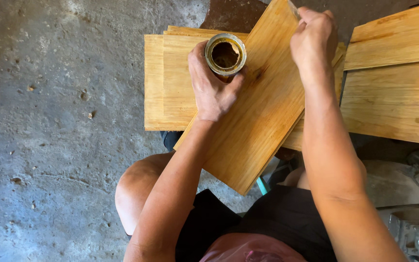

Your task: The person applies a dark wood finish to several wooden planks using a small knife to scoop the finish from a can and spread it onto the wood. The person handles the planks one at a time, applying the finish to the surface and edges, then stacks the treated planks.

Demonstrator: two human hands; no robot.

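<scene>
My left hand [211, 87] is wrapped around an open metal tin [225, 54] with a dark brownish inside, held over a slanted, glossy wooden board [253, 121]. My right hand [314, 39] is closed near the board's far end, gripping a thin tool whose tip [293, 8] barely shows; what it is cannot be made out. The slanted board rests across a stack of similar flat boards [168, 82].
More wooden boards [394, 97] lie at the right. The grey concrete floor [59, 121] spreads to the left, with small chips on it. My bare knee [136, 189] is below the boards. Grey metal objects [413, 233] sit at the lower right.
</scene>
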